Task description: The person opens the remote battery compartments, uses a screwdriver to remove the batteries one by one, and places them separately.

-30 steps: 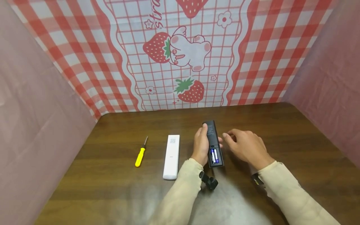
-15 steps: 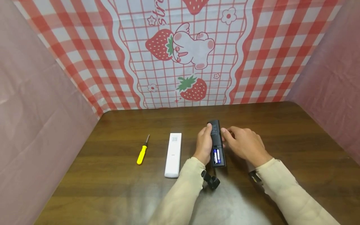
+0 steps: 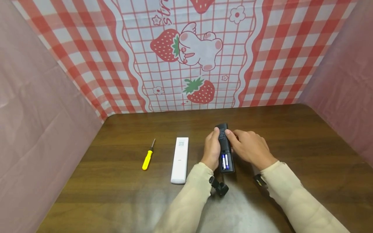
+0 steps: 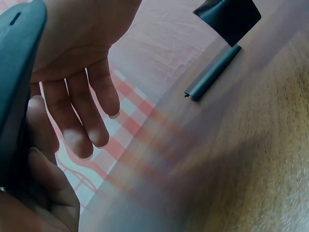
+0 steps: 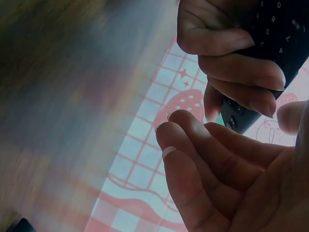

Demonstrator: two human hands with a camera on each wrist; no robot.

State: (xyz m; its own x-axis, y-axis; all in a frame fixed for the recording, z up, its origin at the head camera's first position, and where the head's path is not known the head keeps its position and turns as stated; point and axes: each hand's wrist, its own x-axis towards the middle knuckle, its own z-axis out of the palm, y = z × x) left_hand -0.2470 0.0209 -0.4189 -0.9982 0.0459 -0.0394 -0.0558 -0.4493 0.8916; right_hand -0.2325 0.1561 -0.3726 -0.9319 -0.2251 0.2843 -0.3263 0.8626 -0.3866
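Observation:
My left hand (image 3: 211, 149) grips a black remote control (image 3: 223, 145), back side up, with fingers curled under its button face in the right wrist view. Two batteries (image 3: 225, 161) lie side by side in its uncovered compartment at the near end. My right hand (image 3: 251, 147) is at the remote's right edge, its thumb on the upper back. In the right wrist view its other fingers (image 5: 193, 186) extend loosely and wrap round nothing. The left wrist view shows a narrow dark piece (image 4: 212, 75) with a small end tab on the table, resembling a battery cover; the head view hides it.
A white remote control (image 3: 179, 160) lies on the brown table (image 3: 116, 194) left of my left hand. Farther left is a screwdriver (image 3: 147, 158) with a yellow handle. A strawberry-patterned cloth (image 3: 201, 92) hangs behind, with pink cloth at both sides.
My right hand has moved left, from apart from the black remote to its edge, and the thumb now lies on its back. The left hand keeps its grip. The view has shifted slightly.

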